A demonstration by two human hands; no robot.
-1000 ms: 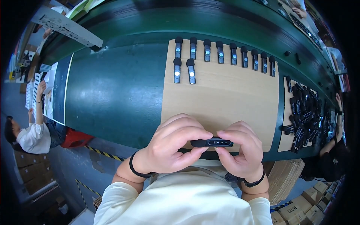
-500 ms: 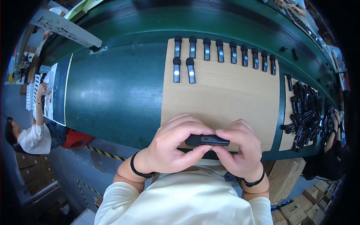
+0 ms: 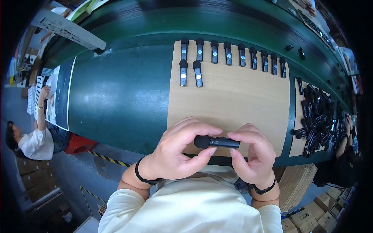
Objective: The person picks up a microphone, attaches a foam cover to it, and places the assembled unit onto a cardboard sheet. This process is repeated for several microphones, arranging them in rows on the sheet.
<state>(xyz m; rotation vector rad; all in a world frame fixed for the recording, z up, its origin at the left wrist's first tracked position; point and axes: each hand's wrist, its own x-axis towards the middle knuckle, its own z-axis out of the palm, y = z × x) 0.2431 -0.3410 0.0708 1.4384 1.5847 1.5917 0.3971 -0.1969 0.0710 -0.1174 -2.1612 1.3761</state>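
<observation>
A small black clip-on microphone (image 3: 223,143) with a foam windscreen lies level between my hands, just above the near edge of the cardboard sheet. Its port side faces up. My left hand (image 3: 182,145) pinches it near the foam end between thumb and fingers. At the other end, my right hand (image 3: 254,149) has its index finger along the top edge and its thumb at the lower edge. On the cardboard sheet (image 3: 229,103), several similar microphones (image 3: 214,51) stand in a row along the far edge. Two more, including this microphone (image 3: 183,73), form a second row at the left.
At the right, a heap of black microphones (image 3: 316,116) covers a second cardboard piece. The green table (image 3: 116,93) extends left to a panel by a seated co-worker (image 3: 37,141). Another person's arm (image 3: 344,136) is beside the heap. A metal post (image 3: 70,31) rises at the far left.
My right thumb has moved right and away from my left thumb, toward the microphone's end. The microphone has shifted slightly right. Two small black pieces beyond the cardboard have shifted left.
</observation>
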